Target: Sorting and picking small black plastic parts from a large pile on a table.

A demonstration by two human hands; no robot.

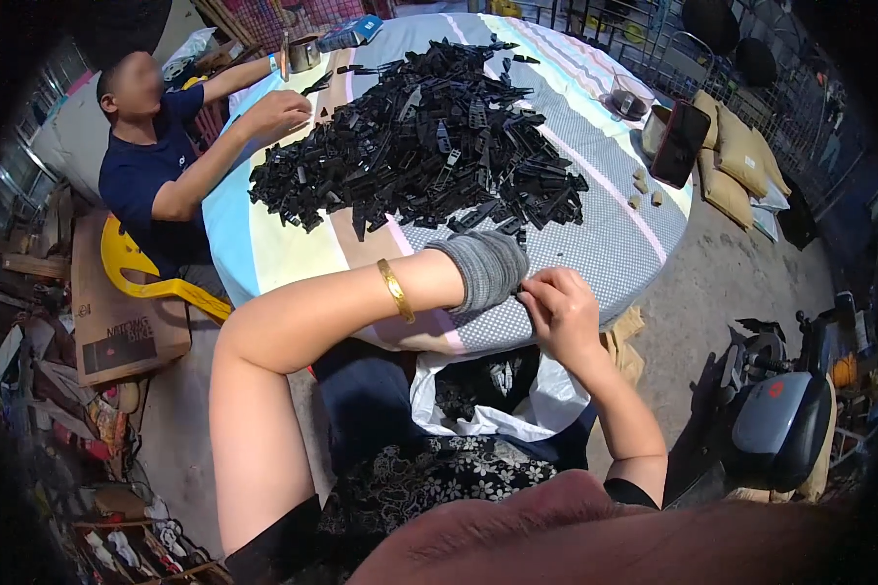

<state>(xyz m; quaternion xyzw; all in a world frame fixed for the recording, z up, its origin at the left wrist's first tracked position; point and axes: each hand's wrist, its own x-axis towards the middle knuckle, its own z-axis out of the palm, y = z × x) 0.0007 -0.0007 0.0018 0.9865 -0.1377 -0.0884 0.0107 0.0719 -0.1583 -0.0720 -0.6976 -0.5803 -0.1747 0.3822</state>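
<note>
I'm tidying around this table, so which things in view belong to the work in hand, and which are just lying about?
Likely in use:
- heaped small black plastic pieces
- open white plastic sack
- grey ribbed knit covering, left wrist

Likely unrelated:
- brown cardboard box
- stuffed tan sacks
- grey-black scooter

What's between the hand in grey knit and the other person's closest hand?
The head view shows a big heap of black pieces, plus some tablecloth, between the left hand and the other person's closest hand.
</note>
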